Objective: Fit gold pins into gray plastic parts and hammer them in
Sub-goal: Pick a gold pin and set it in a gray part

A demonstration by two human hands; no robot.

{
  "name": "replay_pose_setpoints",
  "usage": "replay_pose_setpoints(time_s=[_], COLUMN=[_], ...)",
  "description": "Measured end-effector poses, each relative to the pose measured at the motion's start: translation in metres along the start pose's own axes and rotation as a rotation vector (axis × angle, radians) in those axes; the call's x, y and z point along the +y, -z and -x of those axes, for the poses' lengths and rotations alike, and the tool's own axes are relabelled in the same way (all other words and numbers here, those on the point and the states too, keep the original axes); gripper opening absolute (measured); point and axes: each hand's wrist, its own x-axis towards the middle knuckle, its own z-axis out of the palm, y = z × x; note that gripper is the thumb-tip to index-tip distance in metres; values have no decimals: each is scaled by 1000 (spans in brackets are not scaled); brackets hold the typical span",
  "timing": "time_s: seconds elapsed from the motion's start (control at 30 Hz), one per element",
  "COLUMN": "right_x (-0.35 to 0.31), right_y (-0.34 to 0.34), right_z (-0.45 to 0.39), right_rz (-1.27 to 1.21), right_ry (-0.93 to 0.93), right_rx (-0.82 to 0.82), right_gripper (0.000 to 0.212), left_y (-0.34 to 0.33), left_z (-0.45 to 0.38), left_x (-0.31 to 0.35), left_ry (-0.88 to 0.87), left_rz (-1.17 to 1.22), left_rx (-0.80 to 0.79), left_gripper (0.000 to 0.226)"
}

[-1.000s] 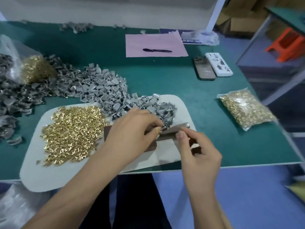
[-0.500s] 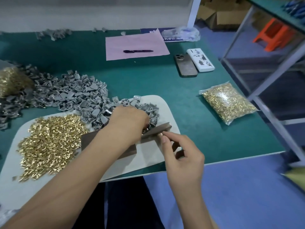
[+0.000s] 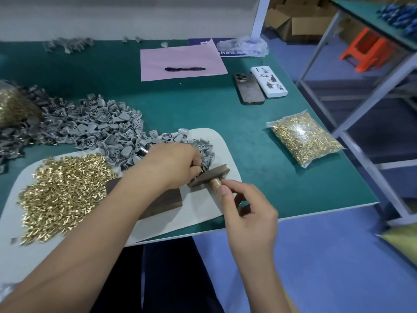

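A green-topped workbench (image 3: 203, 114) stands against a pale wall (image 3: 112, 14) above a blue floor (image 3: 327, 263). To the right, a metal-framed shelf rack (image 3: 370, 102) rises beside an orange plastic stool (image 3: 370, 49), with cardboard boxes (image 3: 300, 26) stacked in the far corner behind a white post (image 3: 259, 16).

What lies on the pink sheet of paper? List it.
A single black pen lies lengthwise across the middle of the pink sheet of paper on the green table. Nothing else shows on it. Whatever is beneath the sheet is covered.
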Motion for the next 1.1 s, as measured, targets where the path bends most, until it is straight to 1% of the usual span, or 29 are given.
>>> replay_pose_setpoints(time_s=[0.17, 0.3, 0.4, 0.57, 0.63, 0.7, 0.8, 0.87, 0.93, 1.0, 1.1], right_x=[4, 6, 6, 6, 6, 4, -1, -6, -13, -18, -22], right_y=[-4, -6, -6, -7, -6, -7, -9, -14, -21, -30, -46], right_z=[3, 1, -1, -1, -1, -1, -1, 1, 4, 7, 13], right_rz=[35, 75, 112, 142, 148, 158, 140, 62, -21, -62, -67], right_ry=[-69, -123, -131, -144, -137, -112, -71, -66, -55, -44, -55], right_rx=[-27, -28, -39, -53, -57, -49, -7, 3, -29, -82, -148], right_gripper=[13, 12, 12, 10, 10, 10, 14, 17, 21, 24, 16], left_y=[-3, -1, -1, -4, -3, -2, 0, -2, -8, -18, -33], left_z=[-5, -4, -3, -1, 3, 10, 28, 47, 68, 88, 110], left_x=[-2, -6, -6, -10, -12, -16, -26, -33, -41, -50, -63], left_ry=[7, -79, -125, -172, -190, -193, -152, -132, -124, -108, -35], left_rz=[76, 75, 39, 47, 78, 175, 505, 687, 807, 904, 1118], left_rx=[20, 8, -6, 28, 76, 150, 254, 327, 375, 420, 461], left_gripper=[7, 15, 15, 13, 12, 10, 8, 12, 18, 18, 12])
